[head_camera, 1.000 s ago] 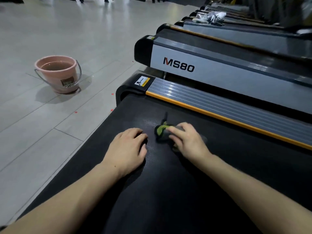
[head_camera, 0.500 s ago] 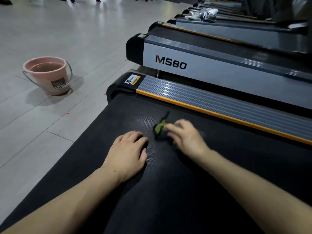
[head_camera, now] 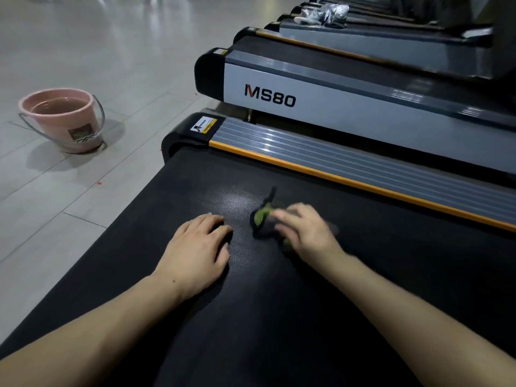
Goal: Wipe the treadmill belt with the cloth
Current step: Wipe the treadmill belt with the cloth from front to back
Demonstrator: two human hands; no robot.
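The black treadmill belt (head_camera: 279,317) fills the lower part of the head view. A small dark cloth with a green patch (head_camera: 261,219) lies on the belt under my right hand (head_camera: 304,229), whose fingers curl over it; the hand is blurred with motion. My left hand (head_camera: 195,251) rests flat on the belt just left of the cloth, fingers straight. A lighter sheen shows on the belt just beyond the two hands.
A grey ribbed side rail with an orange strip (head_camera: 349,166) borders the belt's right side. Another treadmill marked MS80 (head_camera: 307,88) stands beyond it, with more behind. A pink bucket of water (head_camera: 62,120) sits on the tiled floor to the left.
My right hand has shifted a little with the cloth on the belt. The left hand has stayed in place. The view has drifted slightly.
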